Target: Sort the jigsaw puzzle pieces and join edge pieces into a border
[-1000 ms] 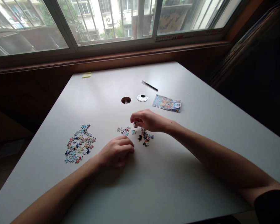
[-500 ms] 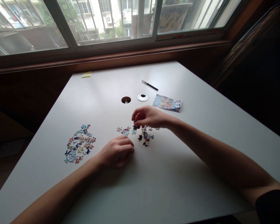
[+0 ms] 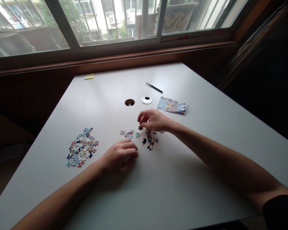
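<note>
Head view looks down on a white table by a window. Near the middle lies a small scatter of puzzle pieces, loose and lying flat, some touching and some apart. The right hand hovers at the scatter's 12 o'clock edge, thumb and forefinger pinched together just over a dark piece; it looks as if that piece is nipped at the fingertips, though the contact is too small to tell for sure. The left hand rests at the scatter's 7 o'clock, fingers curled into a loose fist on the table; whether anything is inside it cannot be seen.

A bigger heap of pieces sits well apart at 9 o'clock from the hands. At 1 o'clock from the right hand lies a printed picture card, and farther off a pen, a round hole in the tabletop and its white cap just beside it. A yellow note lies at the far edge.

Judging by their look, these pieces are thin card: very light, stiff enough to lift by the edge, yet easy to bend at the tabs. They lie flush on a smooth top, so a fingertip pinch on two opposite edges, or a nail slid under one side, should serve best; a broad grasp would likely push neighbours around.
</note>
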